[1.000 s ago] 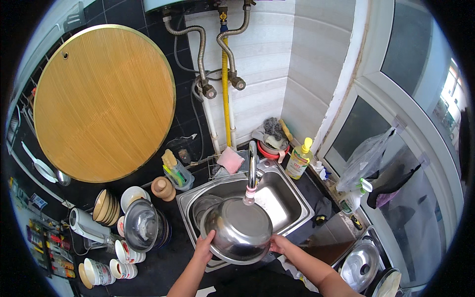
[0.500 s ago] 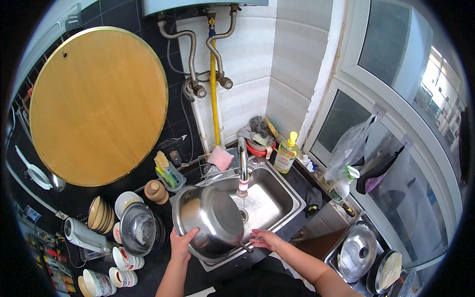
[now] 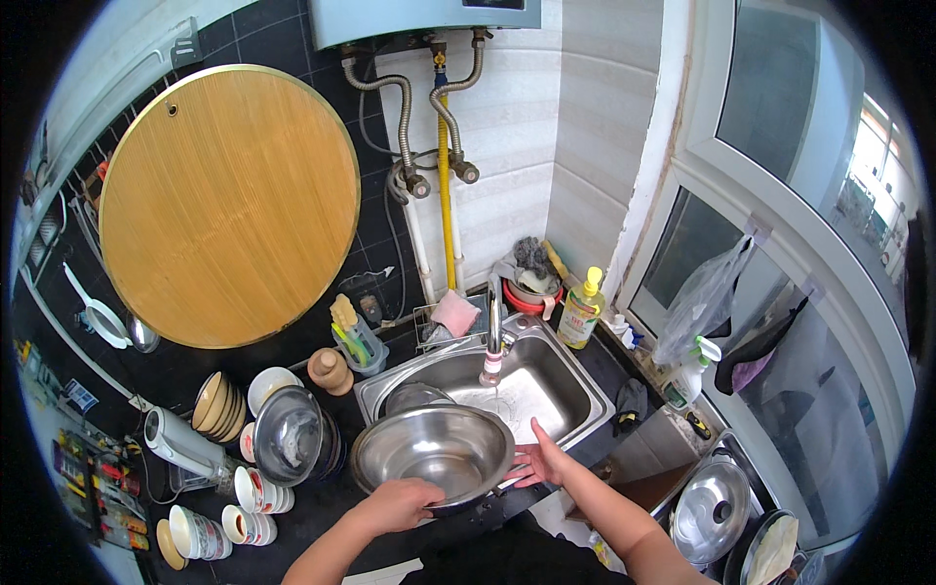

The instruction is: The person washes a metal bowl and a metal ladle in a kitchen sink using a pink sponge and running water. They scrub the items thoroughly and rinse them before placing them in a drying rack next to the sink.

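Steel basin (image 3: pixel 434 448), mouth upward, was held at the near left side of the metal sink (image 3: pixel 587 414). On the far left, a round wooden board (image 3: pixel 229 205) stood upright against dark tiles; nearer, white patterned bowls (image 3: pixel 200 534) lay tilted on the dark counter (image 3: pixel 312 526). Right of these, a shiny grey bowl (image 3: pixel 290 436) leaned on its side. The left hand (image 3: pixel 402 502) grasped the basin's near rim. Beyond the basin, a faucet (image 3: pixel 494 331) ran a thin stream into the sink. The right hand (image 3: pixel 538 458) was released, fingers spread, just beside the basin's right side; contact could not be determined. Farther right stood a yellow-capped bottle (image 3: pixel 582 312), then, nearer, a round metal lid (image 3: pixel 697 517) with a dark knob.
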### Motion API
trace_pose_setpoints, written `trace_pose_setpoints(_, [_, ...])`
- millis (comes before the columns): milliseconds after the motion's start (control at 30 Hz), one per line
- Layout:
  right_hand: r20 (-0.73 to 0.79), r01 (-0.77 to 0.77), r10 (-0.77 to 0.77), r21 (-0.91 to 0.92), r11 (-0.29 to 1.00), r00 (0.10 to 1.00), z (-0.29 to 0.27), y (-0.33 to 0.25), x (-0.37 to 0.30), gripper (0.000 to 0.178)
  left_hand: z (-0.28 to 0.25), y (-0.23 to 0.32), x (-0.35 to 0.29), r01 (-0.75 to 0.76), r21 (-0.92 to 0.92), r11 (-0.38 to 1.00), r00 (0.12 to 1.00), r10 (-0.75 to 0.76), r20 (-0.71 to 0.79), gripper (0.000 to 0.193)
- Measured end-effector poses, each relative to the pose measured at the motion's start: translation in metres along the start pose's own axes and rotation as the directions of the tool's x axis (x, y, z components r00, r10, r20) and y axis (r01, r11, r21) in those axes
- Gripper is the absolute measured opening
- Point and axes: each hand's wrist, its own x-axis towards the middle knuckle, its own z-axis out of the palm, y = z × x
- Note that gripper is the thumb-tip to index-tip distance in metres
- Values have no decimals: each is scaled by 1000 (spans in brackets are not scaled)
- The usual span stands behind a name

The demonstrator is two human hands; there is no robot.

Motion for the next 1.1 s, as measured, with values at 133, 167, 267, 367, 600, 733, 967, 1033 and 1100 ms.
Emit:
trace_pose_setpoints(133, [34, 20, -16, -105, 994, 999, -6, 1, -15, 72, 28, -2, 24, -139, 155, 978, 990, 137, 24, 15])
trace_pose_setpoints(167, [-42, 61, -68, -148, 987, 997, -16, 8, -10, 60, 35, -4, 30, -167, 189, 968, 986, 167, 16, 14])
trace_pose_setpoints(267, [-279, 142, -162, -92, 986, 947, -43, 17, -2, 29, 52, -14, 54, -180, 346, 921, 977, 207, -43, 7])
trace_pose_setpoints(367, [-420, 318, -359, -165, 934, 834, -79, 34, 18, 29, 61, -23, 73, -128, 380, 916, 974, 187, -124, 9])
trace_pose_setpoints(600, [-542, 461, -705, -534, 709, 457, -102, 23, 4, 37, 82, -16, 75, 78, 211, 974, 966, -22, -258, 55])
trace_pose_setpoints(733, [-486, 410, -836, -729, 548, 254, -115, 21, 5, 41, 102, -27, 57, 263, 46, 964, 915, -234, -330, 51])
trace_pose_setpoints(967, [-419, 561, -855, -647, 517, 305, -113, 5, -18, 41, 118, -25, 39, 356, -161, 920, 813, -390, -433, 44])
trace_pose_setpoints(1033, [-364, 595, -885, -655, 466, 292, -140, 12, 4, 40, 124, -33, 44, 294, -220, 930, 797, -366, -480, 47])
trace_pose_setpoints(1100, [-353, 575, -863, -645, 504, 362, -148, 16, 9, 39, 125, -38, 51, 284, -368, 886, 744, -445, -498, 50])
